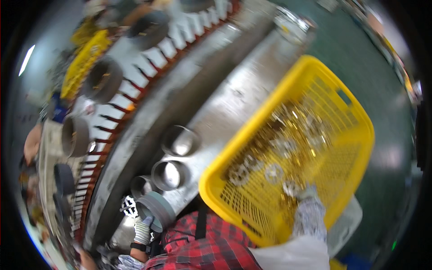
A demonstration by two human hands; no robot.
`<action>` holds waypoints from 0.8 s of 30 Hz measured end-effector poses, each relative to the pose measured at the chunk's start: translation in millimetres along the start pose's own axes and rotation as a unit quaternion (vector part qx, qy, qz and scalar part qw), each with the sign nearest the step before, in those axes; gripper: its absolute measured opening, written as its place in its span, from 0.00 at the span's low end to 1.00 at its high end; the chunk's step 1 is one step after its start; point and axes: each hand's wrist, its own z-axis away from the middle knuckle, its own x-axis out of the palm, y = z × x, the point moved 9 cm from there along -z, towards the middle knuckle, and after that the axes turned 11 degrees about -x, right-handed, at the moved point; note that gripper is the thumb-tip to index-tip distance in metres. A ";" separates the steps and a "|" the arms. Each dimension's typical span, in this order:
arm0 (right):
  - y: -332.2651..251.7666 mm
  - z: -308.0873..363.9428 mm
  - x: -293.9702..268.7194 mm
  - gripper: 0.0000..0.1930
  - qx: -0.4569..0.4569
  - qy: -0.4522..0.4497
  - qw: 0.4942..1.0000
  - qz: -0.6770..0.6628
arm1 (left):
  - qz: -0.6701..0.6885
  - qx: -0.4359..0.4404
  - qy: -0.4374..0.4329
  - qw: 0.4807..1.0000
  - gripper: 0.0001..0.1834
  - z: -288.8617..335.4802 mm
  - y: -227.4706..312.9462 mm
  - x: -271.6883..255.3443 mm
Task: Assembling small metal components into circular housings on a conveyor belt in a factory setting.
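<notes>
My left hand, in a striped glove with a dark band at the wrist, grips the rim of a grey-green round tub, which is tilted beside my body. A white spoked piece shows just beyond that tub. On the right, my right hand, gloved and sleeved, reaches down into a large yellow basket. It is at a whitish wheel-shaped piece; blur hides whether its fingers close on it. Shiny gold and clear pieces are heaped in the basket.
Several metal cups, one a silver cup, stand on the metal bench left of the basket. Past the bench runs a slatted conveyor carrying round grey tubs. A yellow crate lies beyond it. Green floor extends at right.
</notes>
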 end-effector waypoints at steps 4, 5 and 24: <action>20.5 26.0 -3.1 0.31 0.212 -0.065 0.970 0.103 | -0.098 -0.050 -0.063 0.992 0.19 6.0 4.7 42.3; 12.9 25.3 -8.9 0.31 0.262 -0.082 0.953 0.129 | -0.097 -0.079 -0.082 0.989 0.19 4.2 -2.2 46.3; -304.1 -197.4 -280.9 0.43 -0.008 0.336 0.632 -0.698 | -0.593 0.189 0.003 0.783 0.32 -218.7 126.7 278.4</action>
